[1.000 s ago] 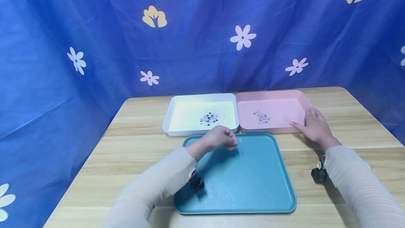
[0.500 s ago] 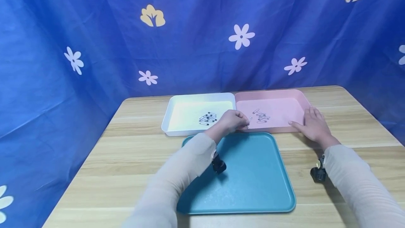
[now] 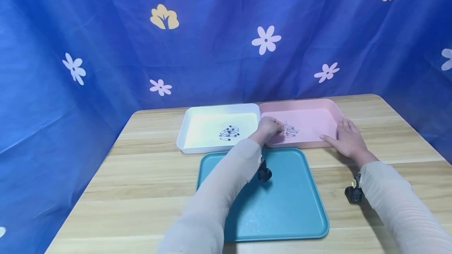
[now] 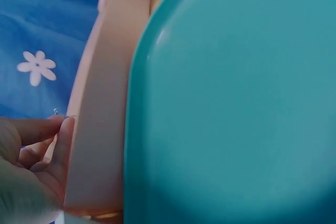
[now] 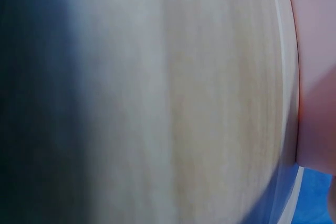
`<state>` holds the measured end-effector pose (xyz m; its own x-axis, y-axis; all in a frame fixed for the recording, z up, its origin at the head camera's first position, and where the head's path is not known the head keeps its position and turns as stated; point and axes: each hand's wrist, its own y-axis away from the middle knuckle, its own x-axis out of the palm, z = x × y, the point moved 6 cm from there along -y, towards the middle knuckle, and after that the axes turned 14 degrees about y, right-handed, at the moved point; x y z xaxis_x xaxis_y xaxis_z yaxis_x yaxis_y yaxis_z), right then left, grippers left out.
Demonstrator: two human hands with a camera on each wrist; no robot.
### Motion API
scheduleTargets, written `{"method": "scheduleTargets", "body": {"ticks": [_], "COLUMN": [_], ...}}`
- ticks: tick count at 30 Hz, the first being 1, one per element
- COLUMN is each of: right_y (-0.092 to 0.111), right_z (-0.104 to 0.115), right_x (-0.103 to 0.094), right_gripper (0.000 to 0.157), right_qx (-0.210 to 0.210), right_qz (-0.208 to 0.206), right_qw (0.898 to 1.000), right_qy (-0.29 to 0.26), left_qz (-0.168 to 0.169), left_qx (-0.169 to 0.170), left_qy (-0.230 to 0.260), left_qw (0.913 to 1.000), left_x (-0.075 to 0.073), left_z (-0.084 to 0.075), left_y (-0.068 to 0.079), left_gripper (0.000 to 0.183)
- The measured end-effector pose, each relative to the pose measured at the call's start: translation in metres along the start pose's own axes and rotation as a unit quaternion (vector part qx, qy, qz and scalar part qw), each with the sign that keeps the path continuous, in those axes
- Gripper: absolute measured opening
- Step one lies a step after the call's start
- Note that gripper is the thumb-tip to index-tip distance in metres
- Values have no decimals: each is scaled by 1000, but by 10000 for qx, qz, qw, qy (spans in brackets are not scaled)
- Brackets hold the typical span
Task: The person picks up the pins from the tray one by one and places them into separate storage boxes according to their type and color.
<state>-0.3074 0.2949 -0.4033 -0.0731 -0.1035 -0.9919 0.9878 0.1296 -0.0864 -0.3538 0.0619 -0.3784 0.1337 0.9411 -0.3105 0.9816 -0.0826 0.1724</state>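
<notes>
My left hand (image 3: pixel 270 127) is over the left part of the pink tray (image 3: pixel 318 120), beside a small pile of safety pins (image 3: pixel 291 130). In the left wrist view, its thumb and forefinger pinch a tiny silver safety pin (image 4: pixel 69 116), mostly hidden by the fingertips. Spread over the pink tray's front right corner, my right hand (image 3: pixel 349 140) rests on the rim with fairly straight fingers. Several black-ended safety pins (image 3: pixel 229 132) lie in the white tray (image 3: pixel 197 146) on the left.
A flat teal tray (image 3: pixel 282 199) lies in front of the two trays, under my left forearm. All stand on a wooden table (image 3: pixel 141 183). A blue flowered curtain (image 3: pixel 212 50) hangs behind. Each wrist wears a small black camera (image 3: pixel 354 194).
My left hand has moved from above the teal tray's back edge rightward and forward into the pink tray, carrying the pin to the pile. My right hand stays on the pink tray's corner.
</notes>
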Motion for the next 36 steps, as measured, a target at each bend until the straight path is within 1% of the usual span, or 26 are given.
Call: {"method": "scheduleTargets", "body": {"ticks": [3,4,5,6,7,9,10,11,12,13,14,15,16,17,18,19,20,22,23,24,27,29,31,32,35,36], "right_y": [-1,-1,-1,-1,-1,-1,-1,-1,-1,-1,-1,-1,-1,-1,-1,-2,-2,-2,-2,-2,-2,-2,-2,-2,-2,-3], "right_z": [-1,-1,-1,-2,-2,-2,-2,-2,-1,-1,-1,0,0,0,0,0,-1,-1,-1,-1,-1,-1,-2,-2,-2,-2], "right_x": [1,1,1,1,1,1,0,0,-1,-1,-1,-1,-1,0,0,0,0,0,-1,-1,-2,-1,-1,0,0,0], "right_gripper": [95,95,96,96,96,96,96,96,95,95,95,95,96,96,96,97,97,97,97,97,97,97,98,97,97,97], "right_qx": [-3,-11,-13,-11,-7,0,10,9,6,4,3,3,7,14,29,39,48,54,58,59,63,76,85,88,93,87], "right_qz": [-11,-17,-21,-19,-20,-23,-31,-37,-49,-52,-52,-46,-35,-20,0,19,27,31,27,27,42,63,84,85,78,72], "right_qw": [10000,10000,10000,10000,10000,10000,10000,10000,10000,10000,10000,10000,10000,10000,10000,10000,10000,10000,10000,10000,10000,9999,9999,9999,9999,9999], "right_qy": [13,8,15,10,2,-3,-4,1,-7,-10,-15,-21,-27,-33,-44,-36,-27,-13,-20,-29,-27,-26,-23,-31,-35,-30], "left_qz": [-182,-219,-211,-284,-337,-455,-490,-508,-646,-591,-671,-800,-782,-727,-827,-774,-916,-716,-705,-829,-658,-777,-734,-757,-853,-719], "left_qx": [-47,20,-36,18,148,223,266,59,78,-56,-165,-174,-254,-413,-261,-332,-223,-372,-377,-231,-466,-458,-449,-372,-111,-194], "left_qy": [-483,-580,-681,-838,-1192,-1619,-1871,-2159,-2339,-2480,-2433,-2507,-2601,-2452,-2399,-2394,-2374,-2215,-2130,-2122,-1765,-1722,-1780,-1871,-2196,-2167], "left_qw": [9987,9981,9975,9961,9922,9855,9808,9751,9701,9670,9675,9646,9621,9658,9669,9673,9668,9718,9738,9734,9810,9809,9803,9787,9718,9734], "left_x": [6,10,15,22,28,39,46,50,53,53,53,53,52,50,48,47,47,44,42,41,33,30,32,35,47,52], "left_z": [2,9,17,29,40,64,77,85,90,90,92,91,88,85,80,76,74,67,63,61,43,32,32,38,62,74], "left_y": [-14,-28,-42,-62,-82,-120,-142,-153,-162,-162,-163,-161,-156,-149,-143,-137,-133,-121,-115,-112,-84,-65,-66,-74,-109,-125], "left_gripper": [6,6,7,7,9,9,10,12,13,13,12,11,10,7,5,3,3,5,6,5,9,8,6,6,15,18]}}
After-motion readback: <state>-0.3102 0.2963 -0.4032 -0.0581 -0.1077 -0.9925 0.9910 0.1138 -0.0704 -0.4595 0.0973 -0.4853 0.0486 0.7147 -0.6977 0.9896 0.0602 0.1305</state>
